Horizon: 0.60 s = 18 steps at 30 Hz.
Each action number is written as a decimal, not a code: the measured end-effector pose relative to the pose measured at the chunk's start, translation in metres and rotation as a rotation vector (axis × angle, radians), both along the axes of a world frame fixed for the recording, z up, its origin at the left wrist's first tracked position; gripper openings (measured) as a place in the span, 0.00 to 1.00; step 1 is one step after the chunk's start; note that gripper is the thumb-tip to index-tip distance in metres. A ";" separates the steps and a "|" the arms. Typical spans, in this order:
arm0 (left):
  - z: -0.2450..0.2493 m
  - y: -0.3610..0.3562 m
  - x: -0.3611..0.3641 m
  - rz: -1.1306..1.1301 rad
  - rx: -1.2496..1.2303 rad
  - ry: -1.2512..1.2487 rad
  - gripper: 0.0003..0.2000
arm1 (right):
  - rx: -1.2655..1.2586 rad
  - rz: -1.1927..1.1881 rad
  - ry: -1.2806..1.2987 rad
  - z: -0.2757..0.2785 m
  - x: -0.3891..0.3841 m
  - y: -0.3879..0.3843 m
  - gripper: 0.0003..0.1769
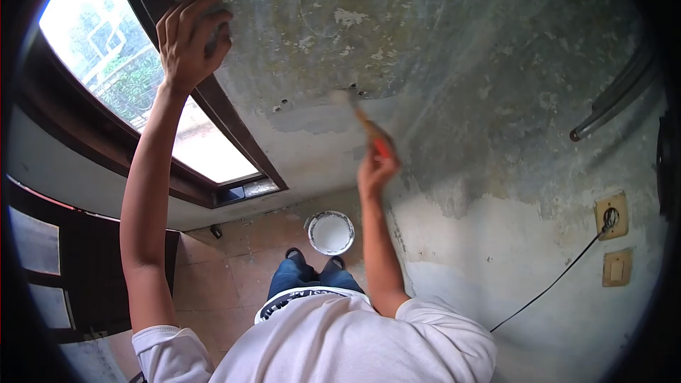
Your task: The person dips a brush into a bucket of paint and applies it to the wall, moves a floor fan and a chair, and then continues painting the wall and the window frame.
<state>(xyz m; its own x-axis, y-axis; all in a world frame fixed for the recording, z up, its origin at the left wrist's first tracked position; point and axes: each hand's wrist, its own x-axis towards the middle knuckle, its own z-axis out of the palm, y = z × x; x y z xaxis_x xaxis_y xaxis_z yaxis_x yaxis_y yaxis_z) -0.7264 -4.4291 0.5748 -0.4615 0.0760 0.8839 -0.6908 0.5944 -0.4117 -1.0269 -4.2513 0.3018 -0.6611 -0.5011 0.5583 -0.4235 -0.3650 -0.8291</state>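
Observation:
My right hand [379, 170] is wrapped round the handle of a hammer-like tool [365, 124] with a red part near the grip. Its blurred head is close to the wall [454, 85], beside some small dark holes. High on the left, my left hand [193, 39] is raised against the wall beside the window frame, its fingers bent round a dark object that I cannot make out.
A dark-framed window [262, 163] is at the left. On the tiled floor [245, 269], a white bucket [331, 232] stands by my feet. To the right are a wall socket [611, 214] with a black cable [550, 285], a switch [617, 268] and a dark bar [613, 99].

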 end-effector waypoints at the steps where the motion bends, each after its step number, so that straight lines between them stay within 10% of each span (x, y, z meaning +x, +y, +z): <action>1: 0.000 -0.001 0.000 0.009 0.000 0.000 0.12 | -0.033 -0.075 -0.012 -0.008 -0.027 0.000 0.10; 9: -0.003 -0.006 0.001 -0.012 -0.041 0.006 0.12 | -0.030 -0.268 0.079 -0.029 -0.073 -0.005 0.13; 18: -0.001 -0.001 -0.001 0.011 -0.032 0.007 0.12 | 0.054 0.325 0.024 -0.019 0.118 0.018 0.16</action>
<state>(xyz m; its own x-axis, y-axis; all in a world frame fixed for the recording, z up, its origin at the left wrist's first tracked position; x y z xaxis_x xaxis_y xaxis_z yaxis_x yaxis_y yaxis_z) -0.7272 -4.4305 0.5738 -0.4563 0.0989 0.8843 -0.7001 0.5735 -0.4254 -0.9085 -4.2335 0.2826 -0.4492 -0.7132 0.5382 -0.3115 -0.4396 -0.8425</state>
